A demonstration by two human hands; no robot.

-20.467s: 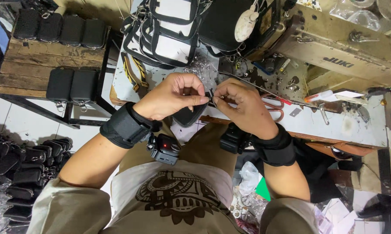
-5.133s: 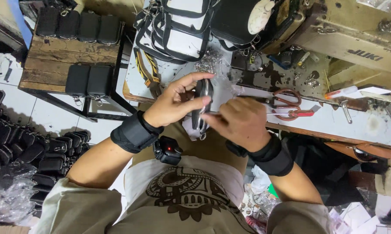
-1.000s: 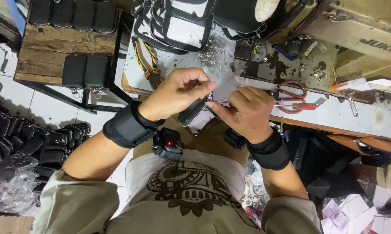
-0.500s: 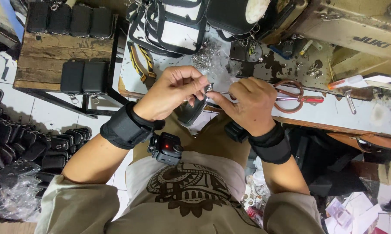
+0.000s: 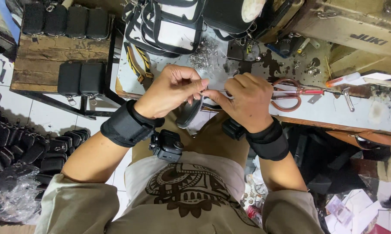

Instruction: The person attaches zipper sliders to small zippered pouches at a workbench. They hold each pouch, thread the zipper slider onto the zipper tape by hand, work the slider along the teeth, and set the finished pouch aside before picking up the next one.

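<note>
Head view, only one.

Change vs half a second back: both hands have slid a little right and come closer together, fingertips now nearly meeting over the top edge of the small black pouch (image 5: 190, 113). The pouch was hanging more visibly below the hands; now most of it is covered, only its lower curved side with the zipper teeth shows. Reads as fine work on the zipper end, probably fitting a small metal part, though the part itself is too small to make out.

Left hand (image 5: 171, 89): fingers curled narrow, thumb and forefinger pinched at the pouch's top edge. Right hand (image 5: 247, 97): closed the same way, pinching from the right side, knuckles up. Both grip the pouch; it sits between and just under them, above the lap, near edge of the bench (image 5: 360, 113).

Around it:
- scissors (image 5: 291, 93), red handles, on the bench just right of the right hand, partly behind it
- heap of small metal fittings (image 5: 204, 54) far of the hands
- black-and-white bags (image 5: 169, 21) at the far edge
- finished black pouches (image 5: 80, 78) on a wooden shelf far left, more piled on the floor at left
- black wrist bands on both forearms
</note>
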